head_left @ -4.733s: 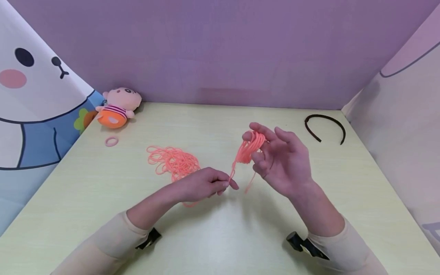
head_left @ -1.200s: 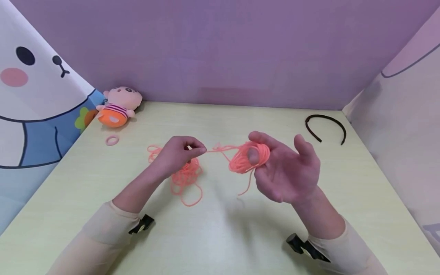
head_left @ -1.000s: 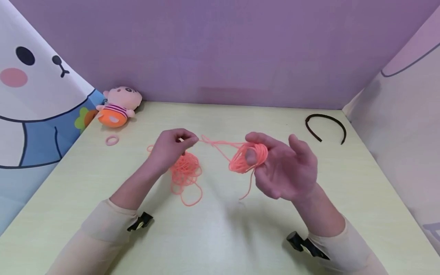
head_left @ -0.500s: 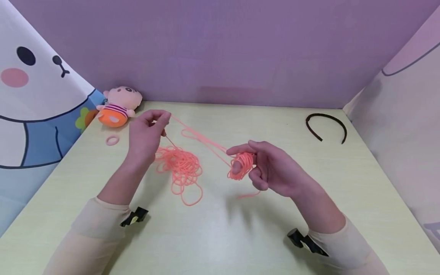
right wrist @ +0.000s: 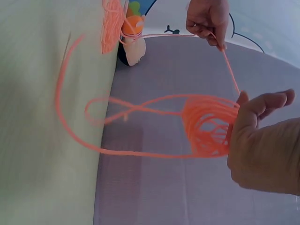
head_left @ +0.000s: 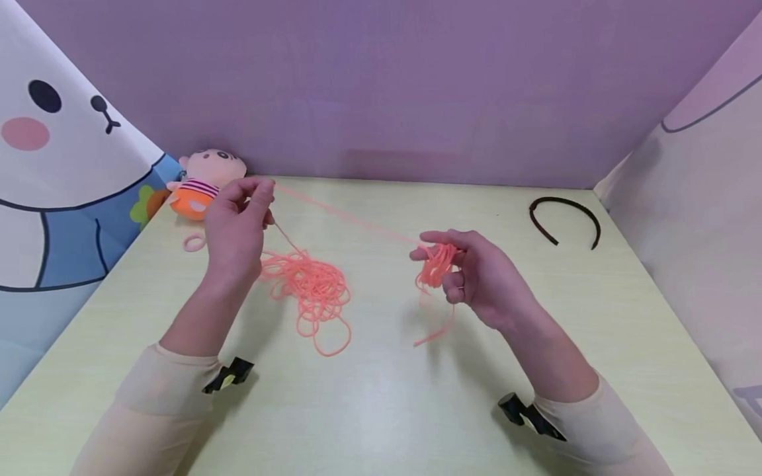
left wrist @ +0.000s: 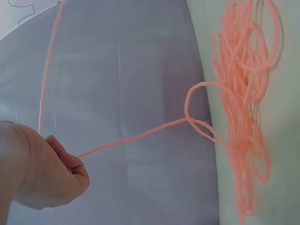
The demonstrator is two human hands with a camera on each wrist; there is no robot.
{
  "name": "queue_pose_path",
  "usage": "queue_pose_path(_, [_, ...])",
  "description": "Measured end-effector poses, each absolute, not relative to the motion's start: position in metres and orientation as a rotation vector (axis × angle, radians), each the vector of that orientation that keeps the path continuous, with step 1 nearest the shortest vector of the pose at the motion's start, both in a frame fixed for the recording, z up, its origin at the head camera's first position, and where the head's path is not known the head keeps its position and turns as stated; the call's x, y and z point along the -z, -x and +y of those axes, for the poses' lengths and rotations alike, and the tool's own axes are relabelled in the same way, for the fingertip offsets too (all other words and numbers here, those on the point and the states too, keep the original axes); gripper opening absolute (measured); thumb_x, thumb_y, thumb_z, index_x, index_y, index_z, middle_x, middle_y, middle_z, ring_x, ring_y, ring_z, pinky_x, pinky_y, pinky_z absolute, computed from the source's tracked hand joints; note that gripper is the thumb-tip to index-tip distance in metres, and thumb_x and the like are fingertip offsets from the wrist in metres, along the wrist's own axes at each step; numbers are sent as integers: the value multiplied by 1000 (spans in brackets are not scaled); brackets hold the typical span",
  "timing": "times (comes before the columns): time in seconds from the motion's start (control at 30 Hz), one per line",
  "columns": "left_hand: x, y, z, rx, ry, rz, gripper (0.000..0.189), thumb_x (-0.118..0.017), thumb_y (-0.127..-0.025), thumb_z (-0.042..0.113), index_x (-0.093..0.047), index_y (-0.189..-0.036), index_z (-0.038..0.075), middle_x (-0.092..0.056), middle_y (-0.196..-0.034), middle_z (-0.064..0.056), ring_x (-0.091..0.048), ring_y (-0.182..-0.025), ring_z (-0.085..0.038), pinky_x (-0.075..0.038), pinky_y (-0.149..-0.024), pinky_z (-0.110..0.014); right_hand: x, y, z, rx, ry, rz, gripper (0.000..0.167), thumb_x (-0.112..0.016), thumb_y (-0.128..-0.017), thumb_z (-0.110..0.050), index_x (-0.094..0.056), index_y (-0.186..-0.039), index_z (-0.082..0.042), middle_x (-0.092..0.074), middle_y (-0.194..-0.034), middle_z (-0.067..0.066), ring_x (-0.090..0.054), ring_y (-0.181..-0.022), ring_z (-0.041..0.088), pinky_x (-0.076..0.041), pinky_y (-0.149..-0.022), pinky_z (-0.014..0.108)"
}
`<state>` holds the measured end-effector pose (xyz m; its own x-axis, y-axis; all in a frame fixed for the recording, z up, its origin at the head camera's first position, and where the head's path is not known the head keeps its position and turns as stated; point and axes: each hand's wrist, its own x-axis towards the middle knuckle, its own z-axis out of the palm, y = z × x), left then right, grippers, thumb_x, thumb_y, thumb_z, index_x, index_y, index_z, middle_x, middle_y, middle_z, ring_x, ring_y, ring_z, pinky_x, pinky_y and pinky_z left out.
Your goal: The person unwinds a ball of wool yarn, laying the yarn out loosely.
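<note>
A coral-pink cord runs between both hands. My left hand (head_left: pixel 235 228) pinches a strand (left wrist: pixel 122 141) that rises from a tangled pile of cord (head_left: pixel 321 287) on the table. From those fingertips, a taut length (head_left: pixel 345 215) crosses to a small coil of cord (head_left: pixel 439 264) wound on the fingers of my right hand (head_left: pixel 491 284). Two right fingers reach through the coil, and the lower ones are bent. Below the coil dangles a loose cord end (head_left: pixel 437 336). The right wrist view shows the coil (right wrist: pixel 206 124) with a twisted loop hanging from it.
A plush doll (head_left: pixel 208 172) in striped top and orange bottoms sits at the back left, partly behind the left hand. Beside that hand lies a pink ring (head_left: pixel 193 242). A dark headband (head_left: pixel 565 200) rests at the back right. Printed cloth walls enclose the table (head_left: pixel 369 410).
My left hand has moved left and up, away from the pile, drawing the strand out to the right hand. The right hand has turned over and lifted slightly; the slack loop between the hands has gone.
</note>
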<state>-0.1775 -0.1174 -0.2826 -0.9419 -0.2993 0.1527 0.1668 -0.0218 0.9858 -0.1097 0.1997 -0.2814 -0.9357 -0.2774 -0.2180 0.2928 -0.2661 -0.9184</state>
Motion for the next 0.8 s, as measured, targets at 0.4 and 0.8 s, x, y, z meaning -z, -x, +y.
queue_pose_path(0.4, [282,179,-123,2094,-157,-1856,37,-76,-88,37,-72,-116,12,-58,-103,-7,-54,-72,-17,-49,-65,-19,282,113,200,2450,-215,1562,40,-56,-104,-17,-49,-143,-8,-69,-113,4,-53,-55,8,-40,-52,19])
queue_pose_path(0.8, [292,190,-131,1842,-217,-2191,31,-64,-100,38,-67,-121,16,-56,-112,-1,-55,-94,-18,-46,-72,-23,280,108,201,2590,-146,1406,33,-55,-105,-17,-46,-135,-7,-62,-76,-4,-52,-50,9,-34,-51,21])
